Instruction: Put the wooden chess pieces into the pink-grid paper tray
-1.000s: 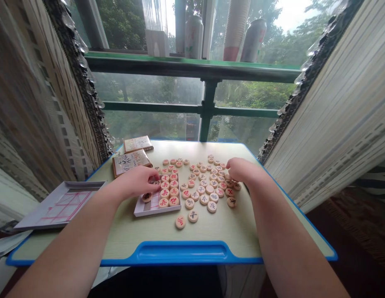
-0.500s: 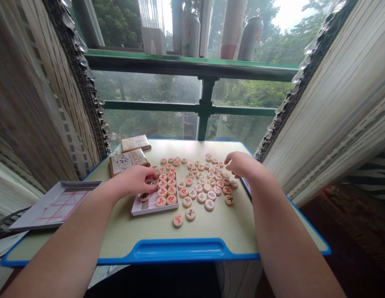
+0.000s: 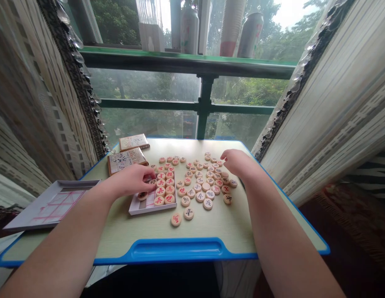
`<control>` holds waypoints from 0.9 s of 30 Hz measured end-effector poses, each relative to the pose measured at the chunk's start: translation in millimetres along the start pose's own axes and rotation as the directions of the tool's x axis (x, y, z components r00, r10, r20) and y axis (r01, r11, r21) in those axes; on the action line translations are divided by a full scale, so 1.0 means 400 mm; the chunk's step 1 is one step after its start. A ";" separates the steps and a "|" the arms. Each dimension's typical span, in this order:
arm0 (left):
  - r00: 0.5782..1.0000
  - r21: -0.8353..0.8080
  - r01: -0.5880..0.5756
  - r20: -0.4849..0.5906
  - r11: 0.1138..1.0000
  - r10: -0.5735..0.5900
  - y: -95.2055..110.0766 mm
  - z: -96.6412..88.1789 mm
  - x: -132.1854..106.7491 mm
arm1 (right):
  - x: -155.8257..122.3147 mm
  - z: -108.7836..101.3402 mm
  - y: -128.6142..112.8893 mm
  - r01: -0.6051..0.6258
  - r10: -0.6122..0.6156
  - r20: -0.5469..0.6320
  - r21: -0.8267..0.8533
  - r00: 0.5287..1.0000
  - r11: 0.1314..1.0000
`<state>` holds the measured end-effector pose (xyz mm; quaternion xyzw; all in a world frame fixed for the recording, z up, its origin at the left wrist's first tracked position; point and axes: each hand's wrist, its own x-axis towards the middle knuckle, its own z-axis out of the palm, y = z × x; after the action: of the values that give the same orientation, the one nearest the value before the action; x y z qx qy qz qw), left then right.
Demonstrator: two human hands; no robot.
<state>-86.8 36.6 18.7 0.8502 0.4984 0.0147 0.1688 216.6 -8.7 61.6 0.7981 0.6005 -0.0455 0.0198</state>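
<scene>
My left hand [image 3: 134, 179] reaches over a shallow white box [image 3: 138, 209] at the left of the table. Its thumb and fingers close around a wooden Chinese chess piece [image 3: 153, 181] with a black character. Two columns of red-marked pieces [image 3: 160, 191] fill the box's right side; another black-marked piece [image 3: 142, 195] lies under my left palm. My right hand [image 3: 237, 162] hovers at the right edge of many loose pieces [image 3: 207, 186], its fingers loosely bent and apart. The closest loose piece to its fingertips is a red-marked one [image 3: 219, 163]. No piece shows in it.
A white box lid [image 3: 24, 211] with red grid lines lies at the table's left edge. Two small printed boxes [image 3: 125, 160] sit behind my left hand. Two pieces [image 3: 176, 219] lie near the front, before the blue tray rim [image 3: 180, 249]. Cans [image 3: 250, 35] and cups stand on the windowsill.
The whole view has shifted slightly left. My left hand stays at the same piece in the box, and my right hand remains beside the loose pieces. No piece has clearly moved.
</scene>
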 end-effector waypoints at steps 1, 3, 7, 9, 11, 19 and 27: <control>1.000 0.003 0.000 -0.001 1.000 0.000 0.000 0.000 0.000 | 0.005 0.004 0.000 0.000 0.000 -0.013 0.002 1.000 1.000; 1.000 0.005 0.001 -0.003 1.000 -0.001 0.000 0.001 0.000 | 0.012 0.014 -0.001 0.009 -0.008 -0.015 0.008 1.000 1.000; 1.000 0.000 0.010 0.009 1.000 -0.010 0.002 -0.001 -0.002 | 0.016 0.039 -0.009 0.083 -0.084 0.043 0.017 0.996 0.996; 1.000 0.003 0.013 0.020 1.000 -0.013 0.003 -0.002 -0.003 | 0.018 0.051 -0.012 0.119 -0.120 0.056 0.019 0.991 0.993; 0.999 0.012 0.012 0.029 1.000 -0.013 0.005 -0.004 -0.003 | 0.022 0.059 -0.015 0.136 -0.137 0.051 0.021 0.989 0.990; 0.999 0.021 0.017 0.042 1.000 -0.018 0.009 -0.009 -0.005 | 0.018 0.060 -0.029 0.200 -0.202 0.048 0.054 0.978 0.978; 0.999 -0.004 0.023 0.046 1.000 -0.022 0.014 -0.015 -0.011 | 0.028 0.076 -0.038 0.229 -0.228 -0.022 0.122 0.973 0.966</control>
<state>-85.4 32.0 26.8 0.8443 0.5039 -0.0058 0.1823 203.7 3.4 30.8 0.7233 0.6848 -0.0815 -0.0371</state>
